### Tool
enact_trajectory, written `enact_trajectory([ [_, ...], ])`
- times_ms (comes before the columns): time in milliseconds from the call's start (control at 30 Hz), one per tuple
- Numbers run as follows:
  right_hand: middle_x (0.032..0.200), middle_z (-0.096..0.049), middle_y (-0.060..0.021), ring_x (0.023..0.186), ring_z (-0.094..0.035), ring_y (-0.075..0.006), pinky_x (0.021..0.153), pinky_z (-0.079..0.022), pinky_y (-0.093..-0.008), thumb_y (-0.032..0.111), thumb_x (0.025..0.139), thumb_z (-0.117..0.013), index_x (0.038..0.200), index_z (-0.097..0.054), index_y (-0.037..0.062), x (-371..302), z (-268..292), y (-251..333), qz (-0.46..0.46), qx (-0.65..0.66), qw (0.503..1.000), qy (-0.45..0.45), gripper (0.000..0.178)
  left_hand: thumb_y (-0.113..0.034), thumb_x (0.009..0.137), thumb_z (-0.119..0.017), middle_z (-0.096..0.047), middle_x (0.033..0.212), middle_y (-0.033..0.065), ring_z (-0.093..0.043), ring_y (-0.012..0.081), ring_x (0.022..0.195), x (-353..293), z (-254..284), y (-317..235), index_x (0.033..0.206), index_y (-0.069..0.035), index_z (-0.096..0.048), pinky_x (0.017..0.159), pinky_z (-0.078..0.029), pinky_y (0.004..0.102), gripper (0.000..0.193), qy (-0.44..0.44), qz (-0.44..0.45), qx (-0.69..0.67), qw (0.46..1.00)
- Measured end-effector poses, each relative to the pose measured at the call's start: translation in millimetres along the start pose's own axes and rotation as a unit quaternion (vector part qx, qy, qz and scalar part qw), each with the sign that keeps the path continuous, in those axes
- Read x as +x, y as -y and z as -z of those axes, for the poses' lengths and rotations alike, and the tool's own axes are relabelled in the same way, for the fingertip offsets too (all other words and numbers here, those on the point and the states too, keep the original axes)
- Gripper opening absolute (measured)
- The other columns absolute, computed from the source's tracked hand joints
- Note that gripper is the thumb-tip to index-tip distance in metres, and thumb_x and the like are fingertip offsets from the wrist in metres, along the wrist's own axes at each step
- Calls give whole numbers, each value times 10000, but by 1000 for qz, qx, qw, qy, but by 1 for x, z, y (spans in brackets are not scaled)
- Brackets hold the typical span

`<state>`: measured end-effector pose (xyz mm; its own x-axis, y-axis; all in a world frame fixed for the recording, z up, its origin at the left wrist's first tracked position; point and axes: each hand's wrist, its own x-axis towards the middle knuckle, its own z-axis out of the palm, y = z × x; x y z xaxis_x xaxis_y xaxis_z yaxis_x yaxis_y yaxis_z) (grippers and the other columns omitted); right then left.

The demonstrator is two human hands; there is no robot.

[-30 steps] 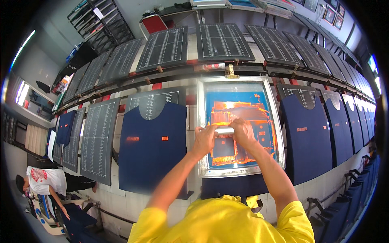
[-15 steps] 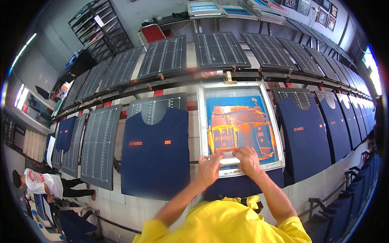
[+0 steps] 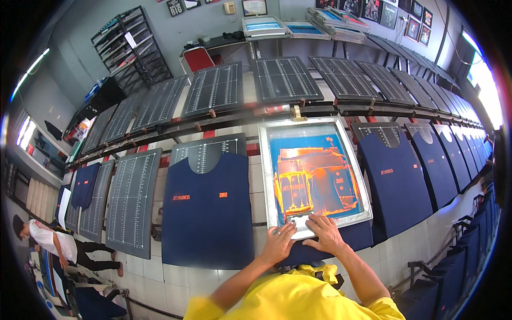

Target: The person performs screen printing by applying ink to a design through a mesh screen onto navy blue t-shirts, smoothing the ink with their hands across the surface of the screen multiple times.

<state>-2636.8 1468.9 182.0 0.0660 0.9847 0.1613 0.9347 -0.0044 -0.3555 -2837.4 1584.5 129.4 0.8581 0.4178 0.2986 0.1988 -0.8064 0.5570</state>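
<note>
A silk-screen frame [image 3: 349, 154] with a blue mesh and smeared orange ink lies over a navy T-shirt [image 3: 357, 238], which shows only at its near side. My left hand [image 3: 279, 240] has its fingers curled on the frame's near rail, left of the middle. Beside it, my right hand [image 3: 326, 236] grips the same rail, fingers over the top and thumb toward me. A squeegee [image 3: 298, 215] rests inside the near end of the screen, just beyond my fingers. Immediately left, another navy T-shirt [image 3: 208, 224] with small orange print lies on a board.
Printed navy shirts [image 3: 394, 181] continue along the row to the right. Dark ruled boards [image 3: 288, 77] line the far side, with a rail [image 3: 234, 117] between. A bare board [image 3: 130, 202] stands farther left. At lower left, a person [image 3: 58, 240] stands by equipment.
Both hands have left the squeegee and come nearer to me, onto the frame's near rail. The squeegee now sits at the near end of the mesh. The view has tilted upward slightly.
</note>
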Motion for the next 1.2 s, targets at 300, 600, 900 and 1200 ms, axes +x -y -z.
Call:
enact_trajectory([
  [300,1351,-570,-232,1288,-511,-388,1096,-398,-432,148,979,-556,1322,-556,-29,-25,25,-160,-269,73,926,-253,386,-180,994,-494,-554,1359,271,-530,383,1285,19,-4,56,1368,49,-490,1094,-394,425,439,-212,284,-198,914],
  [600,1397,-555,-177,1330,-489,-251,1125,-345,-348,304,1066,-440,1382,-514,-45,-35,27,-204,-302,379,844,-231,477,-229,1029,-447,-613,1290,282,-588,372,1227,27,-26,87,1337,74,-546,1056,-426,401,444,-160,389,-179,890],
  [900,1386,-549,-156,1308,-483,-235,1132,-329,-349,285,1072,-437,1392,-505,-50,-33,12,-229,-233,442,831,-244,468,-166,1006,-477,-675,1143,271,-670,344,1084,40,-36,92,1335,11,-580,913,-507,405,386,-197,425,-165,868],
  [1200,1509,-401,-227,1416,-373,-291,1181,-272,-421,479,1019,-427,1490,-322,-67,-54,17,-238,-205,669,677,-229,729,-88,985,-514,-626,695,103,-496,96,578,48,-1,51,1287,55,-604,571,-438,309,346,-260,379,-158,874],
])
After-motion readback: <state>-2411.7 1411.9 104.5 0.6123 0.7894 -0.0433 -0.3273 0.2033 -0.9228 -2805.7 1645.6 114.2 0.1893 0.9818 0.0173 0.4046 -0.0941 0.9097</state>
